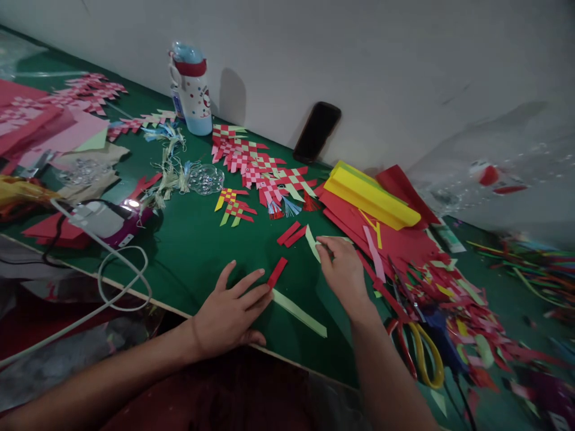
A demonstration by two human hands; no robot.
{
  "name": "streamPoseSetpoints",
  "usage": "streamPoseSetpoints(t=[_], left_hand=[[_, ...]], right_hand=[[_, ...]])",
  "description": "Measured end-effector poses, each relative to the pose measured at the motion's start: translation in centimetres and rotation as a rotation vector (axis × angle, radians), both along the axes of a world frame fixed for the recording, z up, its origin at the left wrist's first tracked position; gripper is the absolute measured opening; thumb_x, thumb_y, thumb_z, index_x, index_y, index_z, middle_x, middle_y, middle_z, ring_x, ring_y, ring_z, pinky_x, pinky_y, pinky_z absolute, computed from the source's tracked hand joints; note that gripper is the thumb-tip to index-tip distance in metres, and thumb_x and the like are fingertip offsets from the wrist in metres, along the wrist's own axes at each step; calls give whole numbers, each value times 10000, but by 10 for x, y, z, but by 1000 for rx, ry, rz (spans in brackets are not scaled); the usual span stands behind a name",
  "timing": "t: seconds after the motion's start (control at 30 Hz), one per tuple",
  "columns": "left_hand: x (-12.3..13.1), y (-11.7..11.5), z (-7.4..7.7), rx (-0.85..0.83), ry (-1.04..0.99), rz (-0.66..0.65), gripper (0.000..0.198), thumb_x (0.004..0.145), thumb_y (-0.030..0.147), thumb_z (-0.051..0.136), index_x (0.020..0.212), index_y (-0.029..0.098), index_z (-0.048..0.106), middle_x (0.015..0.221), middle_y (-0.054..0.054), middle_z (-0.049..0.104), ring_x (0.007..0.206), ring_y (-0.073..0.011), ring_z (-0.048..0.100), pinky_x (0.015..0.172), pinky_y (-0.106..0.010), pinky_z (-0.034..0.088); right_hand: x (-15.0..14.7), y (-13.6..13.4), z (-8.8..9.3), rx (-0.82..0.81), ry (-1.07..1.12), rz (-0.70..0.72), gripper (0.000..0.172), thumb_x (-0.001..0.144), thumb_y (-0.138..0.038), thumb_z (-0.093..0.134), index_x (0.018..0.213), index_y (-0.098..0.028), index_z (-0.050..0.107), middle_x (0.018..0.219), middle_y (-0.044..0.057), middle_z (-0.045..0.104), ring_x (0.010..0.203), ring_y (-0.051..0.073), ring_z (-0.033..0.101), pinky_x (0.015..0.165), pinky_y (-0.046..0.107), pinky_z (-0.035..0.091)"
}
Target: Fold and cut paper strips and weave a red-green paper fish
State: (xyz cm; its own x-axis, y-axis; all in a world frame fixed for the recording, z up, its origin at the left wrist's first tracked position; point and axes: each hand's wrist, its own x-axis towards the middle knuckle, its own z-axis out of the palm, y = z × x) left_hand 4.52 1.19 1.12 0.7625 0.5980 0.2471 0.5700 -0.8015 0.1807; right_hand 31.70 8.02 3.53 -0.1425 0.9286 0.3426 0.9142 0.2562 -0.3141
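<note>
My left hand (pixel 233 305) lies spread on the green table near its front edge. Its fingertips rest by a folded red paper strip (pixel 278 272) and the end of a pale green paper strip (pixel 300 313). With thumb and forefinger, my right hand (pixel 344 269) pinches another pale green strip (pixel 311 242). Short red strips (pixel 294 234) lie just beyond, between the hands. Behind them, woven red, pink and green paper fish (pixel 251 161) overlap in a row, some with tassels. Two smaller woven pieces (pixel 236 206) sit at their left.
Scissors with red and yellow handles (pixel 429 356) lie right of my right arm, beside paper scraps (pixel 476 311). Folded yellow paper (pixel 371 194) tops red sheets. A phone (pixel 317 131) and a bottle (pixel 192 90) stand by the wall. A white cable (pixel 121 251) hangs over the left edge.
</note>
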Motion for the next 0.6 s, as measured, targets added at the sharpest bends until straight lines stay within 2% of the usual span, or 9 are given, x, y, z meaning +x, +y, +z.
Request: streamPoseSetpoints(t=[0.17,0.27,0.43,0.6], left_hand=[[-1,0,-1,-16,-18,7,643,879,692,394,1316,242,538,1323,-66,592,1364,-284,341,1125,-581,-156],[-2,0,-2,-8,-15,15,655,869,705,393,1331,259,524,1315,-60,596,1363,-294,342,1123,-594,-146],[-5,0,-3,-4,-40,3,653,867,706,397,1343,274,510,1302,-62,600,1354,-301,351,1117,-613,-130],[-6,1,-2,13,-63,-8,608,859,698,431,1317,311,531,1288,-52,603,1343,-313,363,1113,-646,-56]], right_hand=[[-14,31,-4,-38,-47,150,270,918,-221,461,1094,-198,665,1120,81,688,1085,247,575,970,429,420],[-18,52,-9,-69,-78,173,300,908,-193,456,1137,-189,650,1156,90,676,1096,263,569,983,463,393],[-18,75,-17,-155,-122,166,325,843,-144,521,1141,-152,652,1093,126,678,988,268,587,902,434,423],[-20,80,-14,-221,-121,157,223,817,-146,559,991,-198,689,889,70,687,814,218,586,803,372,437]])
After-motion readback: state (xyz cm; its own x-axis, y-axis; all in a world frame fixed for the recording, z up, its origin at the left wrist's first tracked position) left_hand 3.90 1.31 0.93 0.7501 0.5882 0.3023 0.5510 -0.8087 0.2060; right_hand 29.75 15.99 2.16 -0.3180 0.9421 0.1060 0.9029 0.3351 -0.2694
